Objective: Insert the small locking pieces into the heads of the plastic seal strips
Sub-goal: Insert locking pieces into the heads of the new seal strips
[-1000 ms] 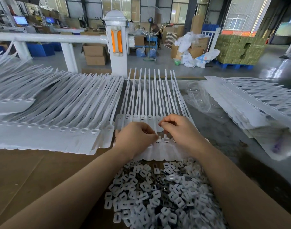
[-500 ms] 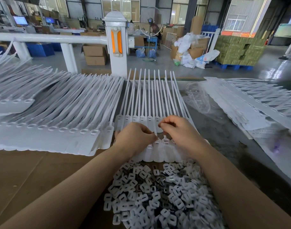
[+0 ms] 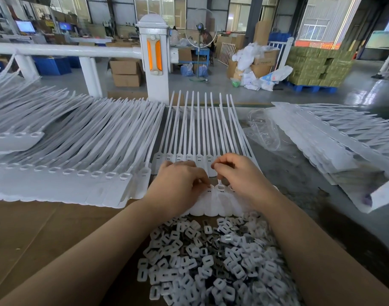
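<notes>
Two hands meet over one short row of white plastic seal strips (image 3: 213, 138) lying flat on the grey surface (image 3: 299, 173), directly in front of the person. Each strip's long axis runs straight away from the body: thin tails point toward the white railing post (image 3: 154, 60), and the broad heads (image 3: 220, 199) sit at the near end, side by side, just under the knuckles.

Fingers of the left hand (image 3: 178, 184) are curled down, their tips pressed against a head near the middle of the row. The right hand (image 3: 237, 173) hovers just beside it, thumb and forefinger pinched together slightly above the heads. I would guess it holds a small locking piece, but whatever sits between those fingertips is too small to make out.

Behind both wrists, on brown cardboard (image 3: 45, 235), lies the loose heap of small white rectangular locking pieces with dark metal inserts (image 3: 211, 261). So the supply is on the near side of the hands and the sockets are on the far side.

From where things stand, the coming move looks like a short drop from the right hand's pinch into the open head just below it, the left hand steadying that head. The right hand is the nearer one to the unfilled heads on that side.

Stacks of more white strips lie to the left (image 3: 78, 151) and right (image 3: 332, 140).
</notes>
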`<state>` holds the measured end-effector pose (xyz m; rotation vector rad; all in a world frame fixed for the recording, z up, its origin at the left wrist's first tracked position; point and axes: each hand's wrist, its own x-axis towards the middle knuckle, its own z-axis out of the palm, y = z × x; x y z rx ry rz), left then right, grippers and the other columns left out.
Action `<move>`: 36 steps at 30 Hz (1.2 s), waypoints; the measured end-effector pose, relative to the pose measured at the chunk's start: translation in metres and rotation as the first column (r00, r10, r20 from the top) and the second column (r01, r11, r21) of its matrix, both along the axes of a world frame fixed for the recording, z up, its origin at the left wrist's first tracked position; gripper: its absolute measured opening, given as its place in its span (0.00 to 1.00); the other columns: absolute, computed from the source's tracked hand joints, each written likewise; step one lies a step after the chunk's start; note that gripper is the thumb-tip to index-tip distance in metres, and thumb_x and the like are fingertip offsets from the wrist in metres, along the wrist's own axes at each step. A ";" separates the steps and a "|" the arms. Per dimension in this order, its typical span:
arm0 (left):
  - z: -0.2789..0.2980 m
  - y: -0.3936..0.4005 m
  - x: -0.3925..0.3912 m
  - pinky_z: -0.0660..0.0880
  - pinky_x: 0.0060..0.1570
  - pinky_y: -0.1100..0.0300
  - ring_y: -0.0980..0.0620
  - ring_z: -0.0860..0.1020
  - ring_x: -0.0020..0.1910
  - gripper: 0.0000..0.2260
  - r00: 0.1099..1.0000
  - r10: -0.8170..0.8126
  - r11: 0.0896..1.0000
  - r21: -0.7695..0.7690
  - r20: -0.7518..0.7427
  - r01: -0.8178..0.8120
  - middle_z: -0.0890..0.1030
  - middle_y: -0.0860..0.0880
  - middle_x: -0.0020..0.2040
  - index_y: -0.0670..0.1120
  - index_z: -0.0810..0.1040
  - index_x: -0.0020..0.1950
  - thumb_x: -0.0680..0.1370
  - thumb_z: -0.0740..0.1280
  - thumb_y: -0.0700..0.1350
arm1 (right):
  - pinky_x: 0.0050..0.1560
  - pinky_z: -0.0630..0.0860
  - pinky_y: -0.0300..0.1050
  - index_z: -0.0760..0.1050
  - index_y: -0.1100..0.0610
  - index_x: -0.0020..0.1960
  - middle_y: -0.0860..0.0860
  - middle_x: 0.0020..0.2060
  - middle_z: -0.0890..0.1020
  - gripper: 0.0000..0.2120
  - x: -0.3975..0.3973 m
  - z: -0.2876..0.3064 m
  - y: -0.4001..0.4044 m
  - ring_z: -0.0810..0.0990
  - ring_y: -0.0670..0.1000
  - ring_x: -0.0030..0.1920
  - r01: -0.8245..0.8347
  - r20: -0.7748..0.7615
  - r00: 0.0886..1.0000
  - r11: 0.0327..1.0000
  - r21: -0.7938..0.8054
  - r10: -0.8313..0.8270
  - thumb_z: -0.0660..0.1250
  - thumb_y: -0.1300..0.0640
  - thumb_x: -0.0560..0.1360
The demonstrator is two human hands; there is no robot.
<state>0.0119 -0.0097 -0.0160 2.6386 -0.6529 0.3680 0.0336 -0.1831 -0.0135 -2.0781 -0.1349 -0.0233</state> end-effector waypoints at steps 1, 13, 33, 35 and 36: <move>0.001 0.002 0.000 0.66 0.60 0.52 0.57 0.77 0.47 0.08 0.998 -0.045 0.996 0.080 0.048 0.041 0.79 0.57 0.46 0.58 0.82 0.54 0.80 0.64 0.49 | 0.38 0.71 0.36 0.79 0.49 0.51 0.47 0.40 0.82 0.05 0.000 0.000 0.000 0.80 0.43 0.40 0.001 -0.001 1.000 1.000 -0.002 -0.001 0.64 0.55 0.80; 0.013 0.002 -0.006 0.60 0.50 0.55 0.53 0.71 0.43 0.11 0.957 -0.241 0.904 0.396 0.161 0.161 0.72 0.55 0.40 0.53 0.77 0.53 0.78 0.55 0.47 | 0.36 0.75 0.34 0.77 0.47 0.47 0.47 0.41 0.83 0.06 -0.001 0.000 0.002 0.81 0.39 0.35 -0.022 0.013 1.000 1.000 0.005 0.022 0.64 0.56 0.80; 0.013 0.010 -0.004 0.62 0.66 0.52 0.61 0.76 0.51 0.15 0.989 -0.072 0.993 0.085 -0.133 0.083 0.76 0.60 0.51 0.59 0.80 0.55 0.81 0.59 0.41 | 0.48 0.78 0.44 0.78 0.46 0.50 0.46 0.43 0.82 0.05 -0.002 0.000 0.002 0.81 0.46 0.45 -0.022 -0.008 1.000 0.999 -0.028 0.022 0.64 0.53 0.80; 0.014 0.008 -0.007 0.62 0.64 0.52 0.59 0.75 0.52 0.16 0.994 -0.081 0.983 0.158 -0.079 0.092 0.76 0.59 0.51 0.59 0.79 0.58 0.80 0.59 0.40 | 0.49 0.79 0.45 0.78 0.47 0.51 0.47 0.43 0.82 0.04 -0.001 0.000 0.002 0.81 0.46 0.45 -0.019 -0.014 1.000 0.999 -0.029 0.019 0.64 0.53 0.80; 0.015 0.008 -0.008 0.62 0.63 0.52 0.58 0.75 0.52 0.17 0.995 -0.082 0.975 0.203 -0.055 0.092 0.76 0.59 0.52 0.59 0.78 0.59 0.79 0.59 0.40 | 0.48 0.79 0.44 0.78 0.48 0.52 0.47 0.43 0.83 0.05 -0.001 0.000 0.003 0.81 0.46 0.45 -0.019 -0.015 1.000 0.999 -0.031 0.019 0.64 0.53 0.81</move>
